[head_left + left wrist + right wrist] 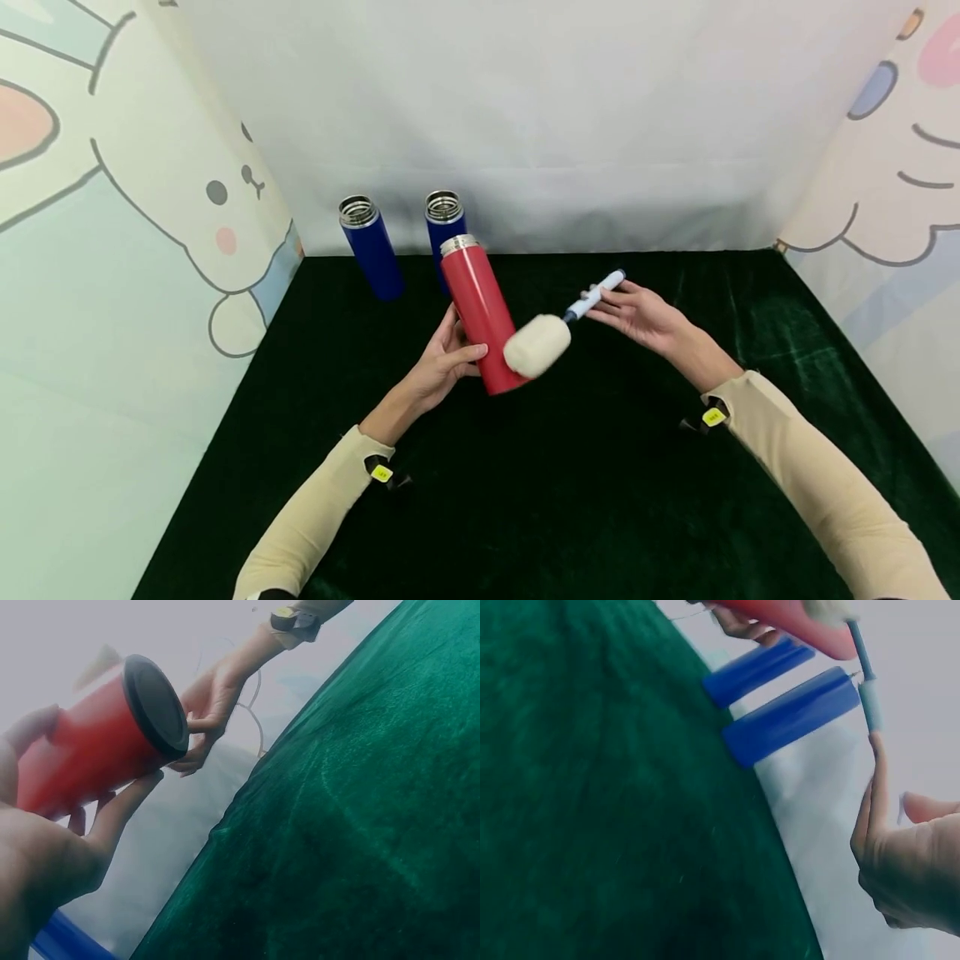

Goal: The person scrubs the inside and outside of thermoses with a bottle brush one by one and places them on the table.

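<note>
In the head view, my left hand (pixel 441 363) grips a red thermos bottle (pixel 474 304) round its lower body. The bottle tilts, its bare metal mouth up and to the left. My right hand (pixel 647 320) pinches the light blue handle of a bottle brush (pixel 597 295), fingers near the handle's end. The brush's cream sponge head (pixel 537 346) overlaps the lower right side of the bottle in this view. From the left wrist, the red bottle (pixel 90 746) shows its dark base, held between thumb and fingers. The right wrist view shows the brush handle (pixel 870 705) beyond the fingertips.
Two blue bottles without lids stand at the back left of the green cloth-covered table (pixel 600 500): one at the left (pixel 373 254), the other (pixel 444 218) partly behind the red bottle. A white curtain (pixel 600 125) hangs behind, with cartoon-printed walls (pixel 150 292) at both sides.
</note>
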{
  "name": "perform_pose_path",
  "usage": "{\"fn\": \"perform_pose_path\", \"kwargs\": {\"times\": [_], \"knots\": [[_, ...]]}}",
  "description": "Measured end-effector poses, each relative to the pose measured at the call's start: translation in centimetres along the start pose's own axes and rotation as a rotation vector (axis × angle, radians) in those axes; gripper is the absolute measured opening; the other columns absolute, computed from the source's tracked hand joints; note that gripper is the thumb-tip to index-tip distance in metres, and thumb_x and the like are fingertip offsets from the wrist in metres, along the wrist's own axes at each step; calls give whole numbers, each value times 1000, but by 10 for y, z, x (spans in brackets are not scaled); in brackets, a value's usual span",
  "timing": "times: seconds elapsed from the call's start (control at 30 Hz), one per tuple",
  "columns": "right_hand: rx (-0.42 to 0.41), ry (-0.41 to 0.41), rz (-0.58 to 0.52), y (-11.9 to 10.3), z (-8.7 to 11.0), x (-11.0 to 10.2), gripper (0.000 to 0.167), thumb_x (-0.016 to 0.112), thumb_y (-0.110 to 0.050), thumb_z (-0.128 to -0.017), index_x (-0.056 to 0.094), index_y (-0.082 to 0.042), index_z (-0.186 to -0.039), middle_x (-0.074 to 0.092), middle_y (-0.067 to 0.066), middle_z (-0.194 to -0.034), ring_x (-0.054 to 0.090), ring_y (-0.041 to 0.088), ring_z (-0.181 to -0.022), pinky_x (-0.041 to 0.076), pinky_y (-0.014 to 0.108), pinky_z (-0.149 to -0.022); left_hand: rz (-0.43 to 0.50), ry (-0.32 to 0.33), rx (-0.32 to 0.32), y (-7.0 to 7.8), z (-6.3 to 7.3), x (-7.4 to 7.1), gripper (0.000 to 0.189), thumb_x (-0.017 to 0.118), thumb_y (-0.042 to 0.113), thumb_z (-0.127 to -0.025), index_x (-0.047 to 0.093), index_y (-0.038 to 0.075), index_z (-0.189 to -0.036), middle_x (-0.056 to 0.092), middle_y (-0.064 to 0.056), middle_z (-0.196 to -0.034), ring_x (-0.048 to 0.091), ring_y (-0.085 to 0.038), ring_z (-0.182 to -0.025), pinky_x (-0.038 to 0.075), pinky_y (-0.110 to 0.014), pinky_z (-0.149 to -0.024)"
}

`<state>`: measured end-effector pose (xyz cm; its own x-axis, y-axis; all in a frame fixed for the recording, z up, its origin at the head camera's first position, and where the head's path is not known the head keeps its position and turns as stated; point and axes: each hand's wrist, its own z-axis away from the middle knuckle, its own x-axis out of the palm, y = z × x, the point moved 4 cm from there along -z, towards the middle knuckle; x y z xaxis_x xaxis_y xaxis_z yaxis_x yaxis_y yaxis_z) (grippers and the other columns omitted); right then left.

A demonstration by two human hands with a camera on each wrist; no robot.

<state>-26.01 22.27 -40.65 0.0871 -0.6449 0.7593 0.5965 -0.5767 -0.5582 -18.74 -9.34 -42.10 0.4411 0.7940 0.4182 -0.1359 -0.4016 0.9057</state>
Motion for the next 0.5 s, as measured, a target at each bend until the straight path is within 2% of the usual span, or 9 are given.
{"fn": "perform_pose_path", "kwargs": {"times": [0.07,0.1,0.23,0.3,0.4,0.5], "knots": [[21,-8,74,2,5,-6,92,44,1,-106,-21,-34,-161,30,10,-161,68,24,-119,54,38,-106,12,1,-8,-1,1,0,86,53,2,-98,11,40,-162,29,-11,-161,58,-23,-127,61,-42,-88],[26,-10,99,3,7,-10,91,43,1,-107,-23,-32,-160,34,11,-159,70,24,-115,55,39,-104,22,0,-14,-2,1,0,86,52,2,-99,9,41,-163,28,-11,-162,58,-23,-128,61,-42,-89],[35,-22,114,3,14,-18,89,39,3,-107,-25,-28,-160,61,12,-130,71,25,-114,56,39,-102,63,-5,-27,-3,2,3,88,49,2,-101,1,43,-162,21,-11,-167,57,-25,-130,60,-43,-92],[26,-26,105,2,15,-20,88,39,3,-107,-24,-28,-160,66,13,-123,70,25,-115,56,39,-102,78,-16,-27,-3,2,5,88,49,2,-102,0,46,-162,20,-12,-167,57,-26,-130,60,-43,-92],[-7,-16,69,-1,13,-20,89,42,1,-107,-21,-30,-161,64,11,-124,68,23,-117,55,37,-104,91,-33,-20,-2,1,8,89,48,2,-102,1,47,-162,18,-14,-168,57,-27,-130,61,-43,-91],[-50,16,7,-3,8,-20,83,46,-1,-106,-5,-30,-164,59,10,-127,63,21,-123,54,35,-106,92,-38,-20,-1,0,11,91,49,1,-100,0,47,-161,17,-14,-168,56,-26,-129,61,-42,-90]]}}
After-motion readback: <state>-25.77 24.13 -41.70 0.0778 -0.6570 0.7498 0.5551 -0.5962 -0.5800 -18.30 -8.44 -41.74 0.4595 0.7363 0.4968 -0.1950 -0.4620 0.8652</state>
